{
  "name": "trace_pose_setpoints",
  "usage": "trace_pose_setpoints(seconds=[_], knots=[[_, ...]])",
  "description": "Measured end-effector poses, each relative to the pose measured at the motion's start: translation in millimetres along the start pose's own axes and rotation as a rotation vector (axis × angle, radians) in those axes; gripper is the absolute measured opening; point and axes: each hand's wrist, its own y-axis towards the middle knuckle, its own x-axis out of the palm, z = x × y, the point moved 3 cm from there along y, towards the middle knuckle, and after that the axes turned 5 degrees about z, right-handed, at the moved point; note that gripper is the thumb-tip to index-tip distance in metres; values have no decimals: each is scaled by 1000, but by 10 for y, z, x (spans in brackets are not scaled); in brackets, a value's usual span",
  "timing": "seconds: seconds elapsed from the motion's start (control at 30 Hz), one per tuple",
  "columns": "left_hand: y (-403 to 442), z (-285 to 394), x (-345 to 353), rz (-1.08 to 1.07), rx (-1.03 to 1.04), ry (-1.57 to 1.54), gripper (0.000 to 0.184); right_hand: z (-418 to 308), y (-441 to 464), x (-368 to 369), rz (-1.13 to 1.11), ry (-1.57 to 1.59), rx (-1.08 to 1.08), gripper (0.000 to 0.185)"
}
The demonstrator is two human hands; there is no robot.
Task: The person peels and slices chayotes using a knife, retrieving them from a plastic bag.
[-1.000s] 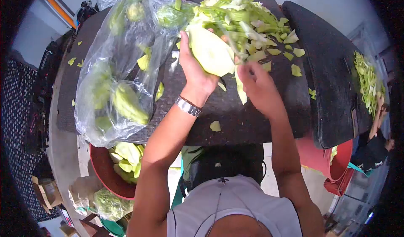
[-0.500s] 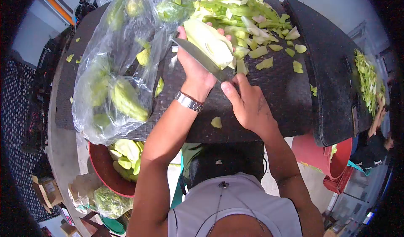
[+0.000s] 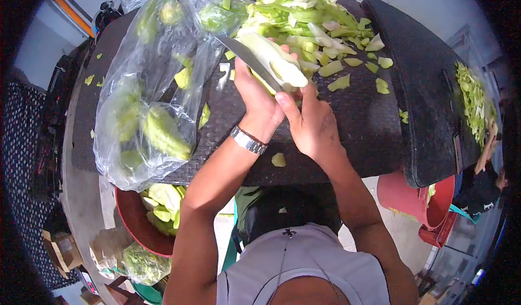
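Observation:
In my left hand [image 3: 254, 91] lies a peeled, pale green chayote half [image 3: 279, 63] with a hollow in its cut face. The fingers wrap its far side and the thumb is on the near side. My right hand [image 3: 310, 122] grips a knife [image 3: 249, 58], its handle hidden in the fingers. The blade lies along the chayote's left side; whether it has cut in cannot be seen. Beyond the hands is a heap of pale green peel and slices [image 3: 309, 20]. A clear plastic bag [image 3: 116, 158] with several whole chayotes [image 3: 165, 134] sits to the left.
The hands are above a dark woven-pattern table [image 3: 347, 131]. Beside it on the right stands another dark surface [image 3: 418, 88] with more green shreds [image 3: 472, 99] and a person's arm [image 3: 485, 150]. Below the front edge are a red tub [image 3: 127, 210] of pale pieces and a red bucket [image 3: 401, 194].
My right hand has shifted slightly left and up with the knife. The blade now lies further over the chayote half, which has tilted and moved a little right in my left hand.

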Motion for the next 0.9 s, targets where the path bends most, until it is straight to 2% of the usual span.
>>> trace_pose_setpoints(seconds=[0.13,0.3,0.37,0.4,0.47,0.5,0.57,0.6,0.7,0.77,0.8,0.87,0.9], knots=[[-74,-67,78,9,49,42,53,-27,66,-7,57,6,-17,76],[-35,-57,118,-140,15,43,43,-16,205,-31,39,205,31,82],[-57,-79,121,-178,36,96,39,58,320,-46,-23,298,38,74],[-43,-79,141,-220,66,146,38,134,372,-53,-62,225,-76,68],[-35,-38,162,-294,126,252,49,286,463,-71,-114,93,-311,61],[-19,-28,155,-300,125,257,51,267,507,-97,-159,67,-335,62],[38,8,138,-313,122,275,57,206,575,-140,-296,75,-248,63],[62,33,126,-319,119,307,59,150,598,-182,-389,105,-137,62],[140,68,72,-324,127,394,68,115,664,-184,-461,378,97,58],[179,52,13,-306,145,440,74,193,697,-159,-478,450,35,59],[189,51,13,-304,150,463,76,263,706,-148,-506,396,-92,61],[189,40,11,-300,152,505,80,388,680,-116,-521,418,-126,67],[196,32,6,-302,138,495,80,324,678,-129,-511,491,-40,70]])
